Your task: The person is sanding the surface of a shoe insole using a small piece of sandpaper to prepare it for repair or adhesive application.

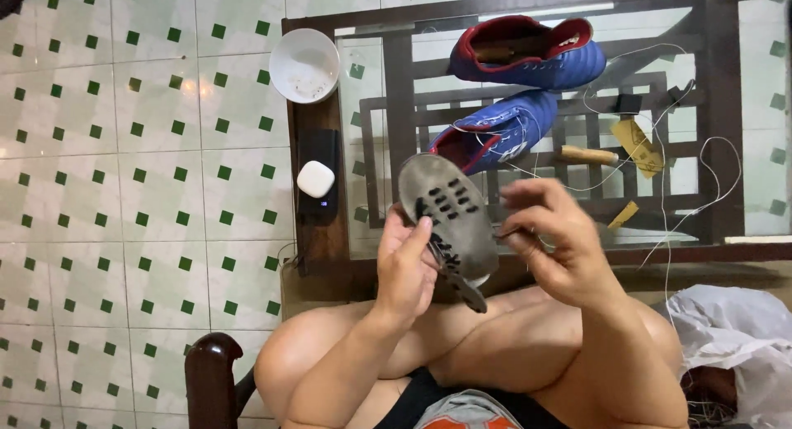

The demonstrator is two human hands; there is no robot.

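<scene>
My left hand [406, 264] grips a grey shoe insole [450, 210] with rows of dark oval holes, held upright above my knees. A dark strip hangs from its lower end. My right hand [551, 239] is beside the insole's right edge, fingers pinched at it; what they pinch is too small to tell. Two blue sports shoes with red lining lie on the glass table behind: one [528, 54] at the back, the other [499, 132] just beyond the insole.
A glass-topped wooden table [718, 140] holds a white bowl [304, 64], a black box with a white case [315, 179], a wooden-handled tool [587, 155], yellow pieces and white thread. A white plastic bag [730, 338] lies at right. A chair arm [213, 371] is lower left on the tiled floor.
</scene>
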